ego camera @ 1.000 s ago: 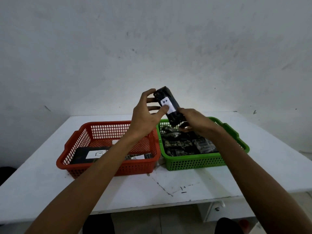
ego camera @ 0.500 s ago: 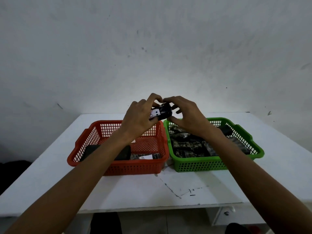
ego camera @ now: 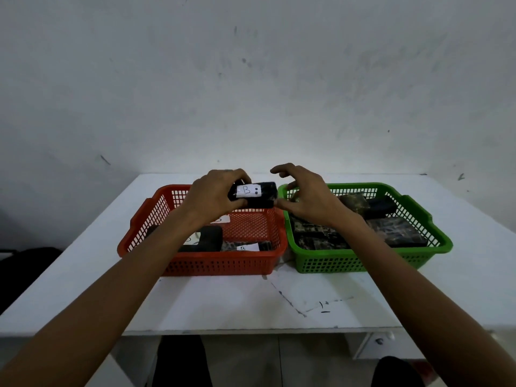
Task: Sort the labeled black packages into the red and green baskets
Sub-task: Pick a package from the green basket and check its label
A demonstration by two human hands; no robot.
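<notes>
Clearly "B" label (ego camera: 247, 190) on package (ego camera: 261, 194) in left hand (ego camera: 212, 198)

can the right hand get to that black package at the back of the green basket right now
Probably yes: the right hand is open and empty above the green basket, and the rear black package lies uncovered on top.

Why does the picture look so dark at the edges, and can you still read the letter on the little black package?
Head view: the light is dim and greyish, brightest on the wall just behind the white table; the corners fall dark and the arms look stretched by the wide lens. The small black wrapped package in the left hand stays sharp enough: its white label reads B with two dots.
</notes>
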